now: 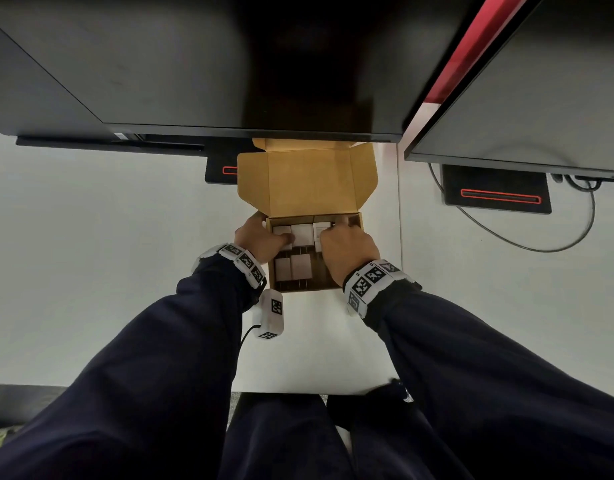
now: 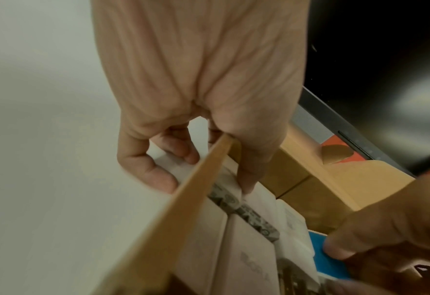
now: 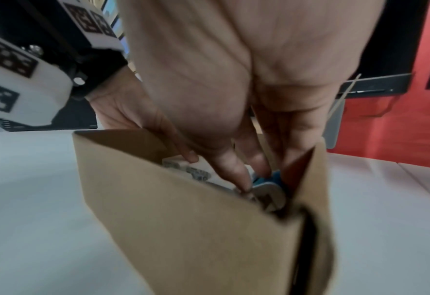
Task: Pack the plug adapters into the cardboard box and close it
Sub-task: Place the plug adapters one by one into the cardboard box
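The cardboard box stands on the white table with its lid folded back upright. Several white plug adapters lie inside in rows. My left hand straddles the box's left wall, fingers curled outside it and thumb inside touching a white adapter. My right hand reaches into the far right corner. There its thumb and fingers pinch an adapter with a blue part, also seen in the left wrist view as a blue part.
Dark monitors overhang the table just behind the box, on stand bases with red stripes. A cable loops at the right. A white tagged module hangs by my left wrist. The table's front edge is near my lap.
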